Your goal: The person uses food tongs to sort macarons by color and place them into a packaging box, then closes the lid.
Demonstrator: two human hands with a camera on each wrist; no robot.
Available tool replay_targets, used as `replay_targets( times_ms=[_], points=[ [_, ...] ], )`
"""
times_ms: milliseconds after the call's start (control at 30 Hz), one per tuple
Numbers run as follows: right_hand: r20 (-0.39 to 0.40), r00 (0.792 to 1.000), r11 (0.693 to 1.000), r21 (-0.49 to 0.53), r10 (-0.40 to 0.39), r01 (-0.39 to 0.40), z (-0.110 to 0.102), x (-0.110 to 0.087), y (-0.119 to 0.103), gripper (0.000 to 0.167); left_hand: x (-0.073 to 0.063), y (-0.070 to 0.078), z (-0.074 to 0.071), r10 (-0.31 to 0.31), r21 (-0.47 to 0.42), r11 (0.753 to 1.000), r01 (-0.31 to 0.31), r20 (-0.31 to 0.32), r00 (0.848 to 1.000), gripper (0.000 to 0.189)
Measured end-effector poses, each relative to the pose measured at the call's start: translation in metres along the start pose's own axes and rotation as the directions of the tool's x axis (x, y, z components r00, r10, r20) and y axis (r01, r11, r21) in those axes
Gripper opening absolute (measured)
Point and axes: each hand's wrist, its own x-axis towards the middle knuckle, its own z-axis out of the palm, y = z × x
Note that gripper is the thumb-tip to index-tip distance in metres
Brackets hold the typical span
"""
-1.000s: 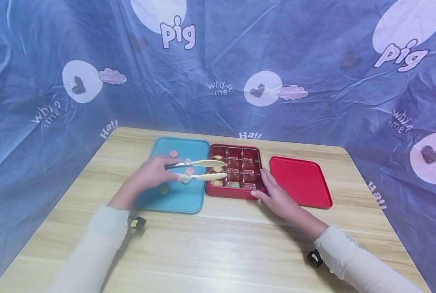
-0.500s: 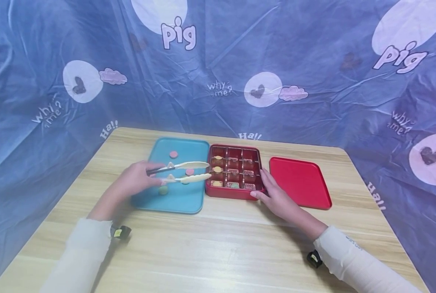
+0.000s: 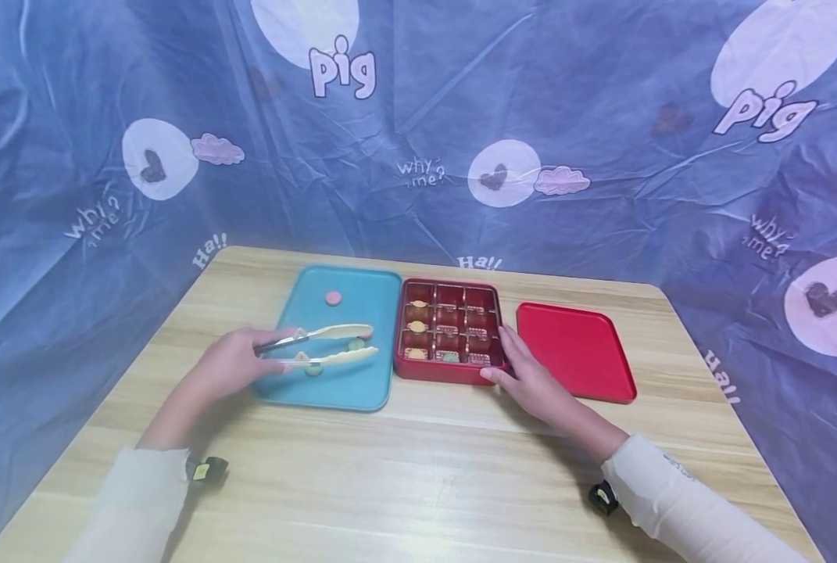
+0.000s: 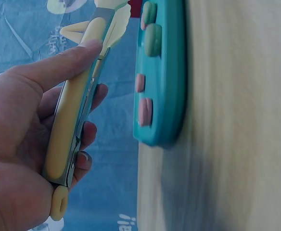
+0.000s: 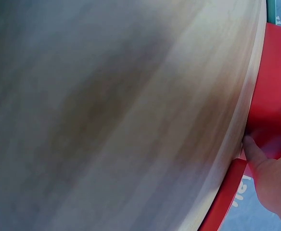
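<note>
My left hand (image 3: 227, 364) grips a pair of yellow-tipped kitchen tongs (image 4: 66, 127) by the handles, thumb along one arm. Their two tips are spread apart with nothing between them, over the blue tray (image 3: 341, 400). Pink macarons (image 4: 145, 111) and green macarons (image 4: 153, 39) lie on that tray. With thumb at the front wall and fingers along the right side, my right hand (image 3: 527, 375) holds the corner of the red box (image 3: 439, 374). Yellow macarons (image 3: 416, 326) sit in its left column of compartments, and a green macaron (image 3: 449, 356) in the front middle one.
A red lid (image 3: 576, 352) lies on the wooden table (image 3: 404, 477), right of the box. Tray and box stand side by side. A printed blue cloth (image 3: 418, 219) hangs behind the table and along its sides.
My left hand has drawn the tongs leftward and toward me, from over the box's left column to over the tray. The right hand and the box have stayed put.
</note>
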Motion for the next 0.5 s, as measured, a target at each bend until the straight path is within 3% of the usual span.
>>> replay_targets(
  times_ms=[167,500],
  points=[
    [0.004,1.000,1.000,0.005,-0.005,0.005,0.000,0.000,0.000,0.101,-0.007,-0.009,0.000,-0.019,0.026,0.999,0.020,-0.013,1.000,0.070],
    [-0.003,1.000,1.000,-0.006,-0.002,0.002,0.001,0.001,0.001,0.102,-0.011,-0.015,-0.006,-0.061,0.087,0.994,0.061,-0.004,0.998,0.079]
  ],
)
